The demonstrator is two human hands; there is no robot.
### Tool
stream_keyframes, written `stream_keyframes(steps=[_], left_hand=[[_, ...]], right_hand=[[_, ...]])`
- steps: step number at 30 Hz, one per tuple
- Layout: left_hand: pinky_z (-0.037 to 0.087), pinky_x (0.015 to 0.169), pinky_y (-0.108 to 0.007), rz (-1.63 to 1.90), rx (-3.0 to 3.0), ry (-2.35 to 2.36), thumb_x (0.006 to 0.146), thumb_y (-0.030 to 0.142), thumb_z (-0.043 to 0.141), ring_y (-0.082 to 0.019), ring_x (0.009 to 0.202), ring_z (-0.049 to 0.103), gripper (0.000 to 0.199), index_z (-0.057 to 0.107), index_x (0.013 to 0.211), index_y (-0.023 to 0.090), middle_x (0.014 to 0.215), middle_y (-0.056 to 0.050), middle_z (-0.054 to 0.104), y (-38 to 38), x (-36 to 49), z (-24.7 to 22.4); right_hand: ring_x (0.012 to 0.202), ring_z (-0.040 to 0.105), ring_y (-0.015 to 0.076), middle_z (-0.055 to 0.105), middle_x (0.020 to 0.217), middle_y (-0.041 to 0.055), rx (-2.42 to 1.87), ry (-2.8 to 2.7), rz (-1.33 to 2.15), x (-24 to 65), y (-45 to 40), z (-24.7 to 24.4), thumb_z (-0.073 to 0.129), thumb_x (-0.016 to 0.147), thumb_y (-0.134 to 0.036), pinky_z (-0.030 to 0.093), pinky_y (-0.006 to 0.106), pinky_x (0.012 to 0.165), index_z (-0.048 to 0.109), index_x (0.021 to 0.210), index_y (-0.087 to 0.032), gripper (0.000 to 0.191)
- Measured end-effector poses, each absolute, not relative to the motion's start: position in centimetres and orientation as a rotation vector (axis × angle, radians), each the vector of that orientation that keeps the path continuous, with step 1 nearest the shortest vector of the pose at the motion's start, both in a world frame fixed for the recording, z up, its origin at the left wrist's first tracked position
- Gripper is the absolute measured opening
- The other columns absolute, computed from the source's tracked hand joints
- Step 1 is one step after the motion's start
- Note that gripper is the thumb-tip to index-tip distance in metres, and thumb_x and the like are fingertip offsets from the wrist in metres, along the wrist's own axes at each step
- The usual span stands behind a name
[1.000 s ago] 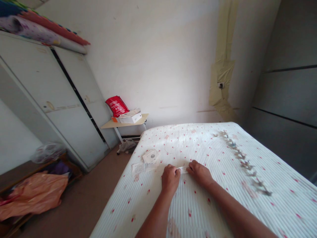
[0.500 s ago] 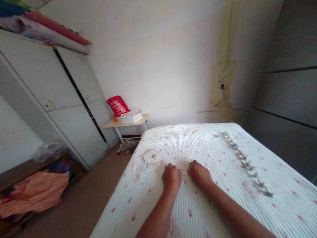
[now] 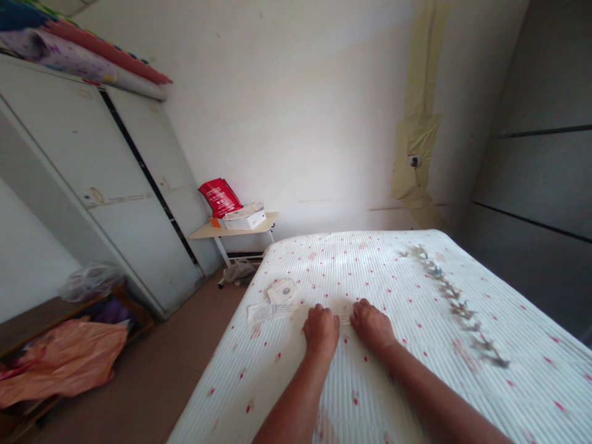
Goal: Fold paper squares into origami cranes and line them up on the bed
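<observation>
A small piece of printed paper (image 3: 344,312) lies on the bed between my two hands, much the same colour as the cover. My left hand (image 3: 320,330) is closed at its left edge, fingers curled. At the right edge my right hand (image 3: 372,325) is closed too, its fingertips pressed on the paper. To the left of my hands several loose paper pieces (image 3: 283,292) overlap on the cover. A long row of small folded paper shapes (image 3: 456,299) runs down the right side of the bed.
The bed (image 3: 324,259) has a white ribbed cover with red dots. Beyond its far left corner stands a small table (image 3: 203,232) with a red bag (image 3: 221,197) and a white box (image 3: 247,220). An orange plastic bag (image 3: 69,357) lies at the lower left.
</observation>
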State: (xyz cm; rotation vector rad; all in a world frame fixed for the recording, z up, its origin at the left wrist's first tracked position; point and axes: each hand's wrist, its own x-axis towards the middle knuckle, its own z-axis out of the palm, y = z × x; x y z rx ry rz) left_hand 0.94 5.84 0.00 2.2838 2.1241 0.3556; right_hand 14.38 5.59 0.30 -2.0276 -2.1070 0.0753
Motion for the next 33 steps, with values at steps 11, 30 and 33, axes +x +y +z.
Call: stream_keyframes(steps=[11, 30, 33], left_hand=[[0.039, 0.075, -0.027, 0.399, 2.423, 2.006, 0.088, 0.020, 0.037, -0.017, 0.091, 0.052, 0.022, 0.059, 0.090, 0.021, 0.091, -0.005, 0.058, 5.6, 1.3, 0.4], [0.037, 0.077, -0.025, 0.601, 2.241, 1.872, 0.077, 0.028, 0.054, -0.016, 0.089, 0.052, 0.014, 0.063, 0.085, 0.021, 0.089, -0.002, 0.058, 5.9, 0.2, -0.3], [0.037, 0.078, -0.024, 0.595, 2.231, 1.889, 0.076, 0.029, 0.056, -0.015, 0.089, 0.052, 0.014, 0.063, 0.086, 0.022, 0.088, -0.001, 0.059, 5.8, 0.2, 0.0]], right_hand=[[0.079, 0.061, 0.0124, 0.051, 0.115, 0.0056, -1.920, -2.108, 0.084, 15.1, 5.2, 0.3, 0.036, 0.089, -0.025, 0.037, 0.022, 0.057, 0.059, 0.092, -0.022, 0.023], [0.078, 0.059, 0.0103, 0.055, 0.108, 0.0046, -1.921, -1.998, 0.220, 15.2, 5.4, 0.4, 0.045, 0.083, -0.026, 0.035, 0.021, 0.059, 0.061, 0.085, -0.018, 0.018], [0.076, 0.059, 0.0113, 0.056, 0.103, 0.0039, -1.925, -1.973, 0.230, 15.0, 5.3, 0.5, 0.050, 0.079, -0.031, 0.035, 0.022, 0.060, 0.059, 0.085, -0.018, 0.017]])
